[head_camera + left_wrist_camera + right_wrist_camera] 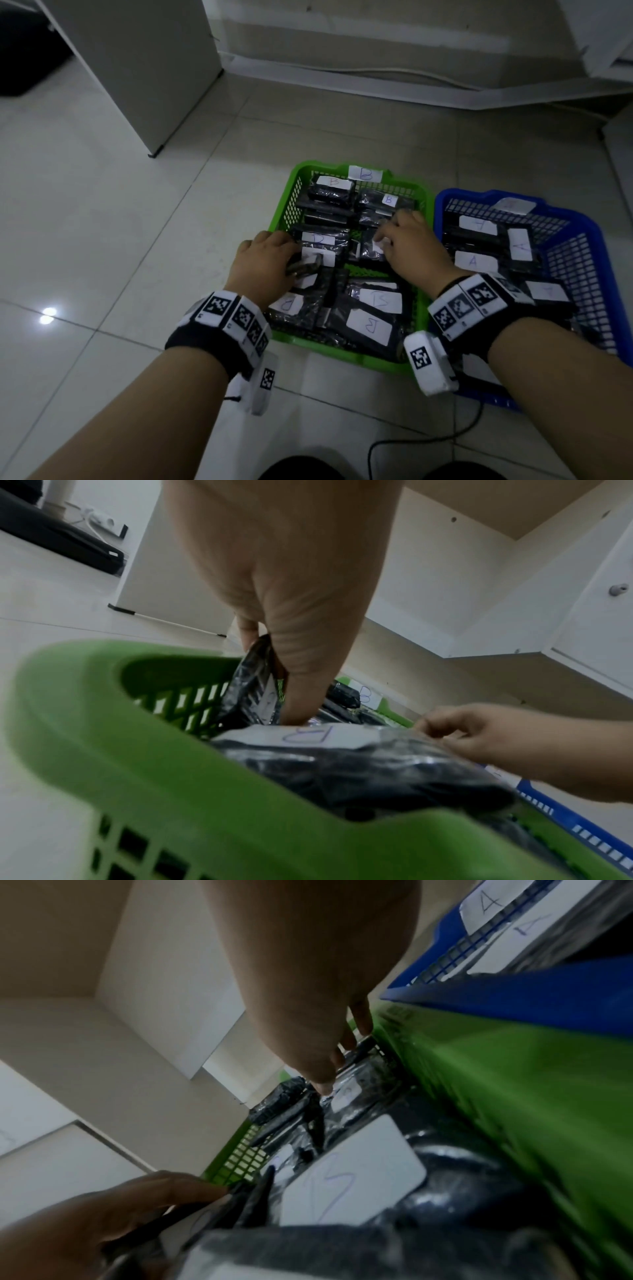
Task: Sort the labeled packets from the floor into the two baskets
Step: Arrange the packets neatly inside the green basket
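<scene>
A green basket holds several black packets with white labels marked B. To its right stands a blue basket with packets marked A. My left hand is at the green basket's left side and pinches a black packet that stands on edge. Over the middle right of the green basket, my right hand has its fingers curled round another labeled packet, with the fingertips touching it. Its label is partly hidden.
Both baskets sit side by side on a pale tiled floor. A white cabinet stands at the back left. Along the back runs a wall base with a cable. A black cable lies near my knees.
</scene>
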A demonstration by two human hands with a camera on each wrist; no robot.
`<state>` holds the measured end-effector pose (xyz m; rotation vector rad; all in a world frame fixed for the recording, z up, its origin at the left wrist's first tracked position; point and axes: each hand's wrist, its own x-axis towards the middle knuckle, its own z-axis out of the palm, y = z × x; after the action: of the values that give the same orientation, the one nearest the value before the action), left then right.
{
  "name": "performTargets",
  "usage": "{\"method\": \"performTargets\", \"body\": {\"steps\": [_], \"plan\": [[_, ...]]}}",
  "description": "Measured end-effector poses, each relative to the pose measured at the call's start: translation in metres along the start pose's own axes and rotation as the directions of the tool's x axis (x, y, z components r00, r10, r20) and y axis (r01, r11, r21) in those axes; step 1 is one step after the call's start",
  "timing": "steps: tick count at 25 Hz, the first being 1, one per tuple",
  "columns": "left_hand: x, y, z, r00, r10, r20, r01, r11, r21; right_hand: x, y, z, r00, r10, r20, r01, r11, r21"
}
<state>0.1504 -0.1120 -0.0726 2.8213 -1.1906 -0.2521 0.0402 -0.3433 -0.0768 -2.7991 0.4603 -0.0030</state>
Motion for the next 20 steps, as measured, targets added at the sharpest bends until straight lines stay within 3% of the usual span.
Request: {"method": "performTargets", "body": {"steps": [3, 5, 7, 11, 16, 20], "plan": [[-0.002, 0.004, 0.001, 1.000, -0.008, 0.010, 0.007, 0.999, 0.052, -0.006, -0.021, -0.009, 0.972, 0.007, 0.236, -0.063, 0.971, 0.230], [-0.002, 0.005, 0.006, 1.000, -0.020, -0.023, 0.022, 0.996, 0.082, -0.005, -0.033, -0.012, 0.889, -0.018, 0.457, -0.060, 0.986, 0.157], [0.000, 0.003, 0.008, 0.997, -0.061, -0.052, 0.061, 0.998, -0.009, -0.004, -0.041, -0.010, 0.818, -0.015, 0.576, -0.008, 0.999, 0.037], [0.004, -0.001, 0.007, 0.992, -0.120, -0.027, 0.112, 0.969, -0.220, 0.000, -0.060, -0.002, 0.880, -0.016, 0.476, -0.074, 0.983, 0.170], [-0.004, 0.000, 0.004, 0.981, -0.131, -0.143, 0.057, 0.899, -0.435, 0.016, -0.082, 0.018, 0.887, 0.045, 0.460, -0.235, 0.902, 0.364], [-0.011, 0.000, 0.002, 0.985, -0.109, -0.136, 0.025, 0.860, -0.509, 0.027, -0.086, 0.036, 0.887, -0.030, 0.460, -0.179, 0.897, 0.403]]}}
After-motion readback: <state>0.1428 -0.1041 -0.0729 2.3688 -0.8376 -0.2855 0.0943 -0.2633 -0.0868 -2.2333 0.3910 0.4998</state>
